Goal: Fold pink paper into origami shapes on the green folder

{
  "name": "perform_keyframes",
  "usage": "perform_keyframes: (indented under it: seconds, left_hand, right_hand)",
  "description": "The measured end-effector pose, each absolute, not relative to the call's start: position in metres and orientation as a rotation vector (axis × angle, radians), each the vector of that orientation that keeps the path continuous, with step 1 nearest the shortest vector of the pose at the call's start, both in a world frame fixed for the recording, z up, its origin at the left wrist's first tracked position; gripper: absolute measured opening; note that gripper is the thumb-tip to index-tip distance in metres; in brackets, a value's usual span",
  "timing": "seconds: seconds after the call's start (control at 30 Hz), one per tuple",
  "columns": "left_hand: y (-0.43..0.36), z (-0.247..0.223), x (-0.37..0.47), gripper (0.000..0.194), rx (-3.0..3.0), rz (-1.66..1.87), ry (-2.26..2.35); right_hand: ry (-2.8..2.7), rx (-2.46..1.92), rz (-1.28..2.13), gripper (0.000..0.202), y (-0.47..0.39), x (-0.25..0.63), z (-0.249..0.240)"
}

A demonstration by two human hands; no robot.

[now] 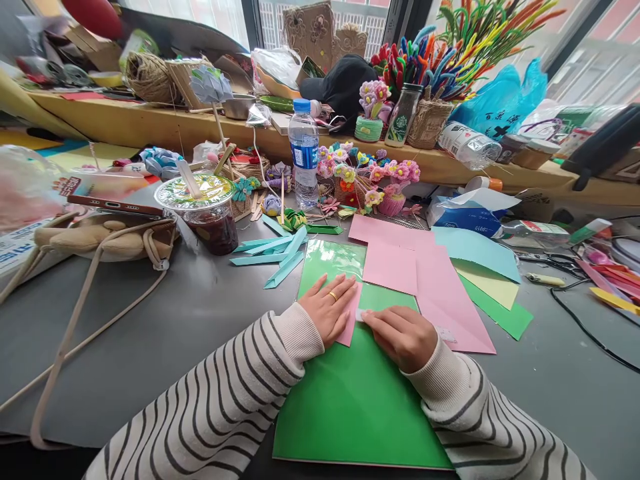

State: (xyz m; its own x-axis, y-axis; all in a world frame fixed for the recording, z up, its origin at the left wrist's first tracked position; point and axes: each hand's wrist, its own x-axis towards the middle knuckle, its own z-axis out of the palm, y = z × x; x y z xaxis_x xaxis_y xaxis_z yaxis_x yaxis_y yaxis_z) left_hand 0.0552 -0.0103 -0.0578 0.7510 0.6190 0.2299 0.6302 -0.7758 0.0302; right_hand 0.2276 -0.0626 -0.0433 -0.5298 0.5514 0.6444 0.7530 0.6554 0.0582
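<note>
My left hand (329,308) lies flat with fingers stretched out, pressing a narrow pink paper piece (344,336) onto a glossy green board (357,407). A gold ring is on one finger. Just to the right, my right hand (404,335) is closed in a pinch on a small white piece (361,315) at the pink paper's right edge. Most of that piece is hidden by the fingers, so its kind is unclear. Beyond the hands, a pink square (390,268) overlaps the board's top and a larger pink sheet (445,293).
Folded light-blue paper strips (285,257) lie behind the board. A drink cup (210,223), a phone (117,205) on a beige bag (107,240) and a water bottle (304,157) stand left and back. Blue, yellow and green sheets (500,313), scissors (555,262) and a black cable (580,320) are rightward.
</note>
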Motion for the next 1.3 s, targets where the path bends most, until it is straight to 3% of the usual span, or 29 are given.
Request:
perform_keyframes:
  seconds: [0.87,1.07,1.3]
  left_hand:
    - [-0.011,-0.057,0.055,0.048,-2.915,-0.319,-1.05]
    - [-0.009,-0.057,0.054,0.045,-2.946,-0.303,-1.028]
    - [-0.008,-0.056,0.053,0.045,-2.948,-0.295,-1.043]
  right_hand:
    - [-2.383,-0.72,-0.247,0.016,-0.098,0.217,-0.042]
    - [-2.184,-1.066,-0.21,0.025,-0.078,0.241,-0.035]
    - [-2.153,-1.227,-0.423,0.017,-0.038,0.236,-0.042]
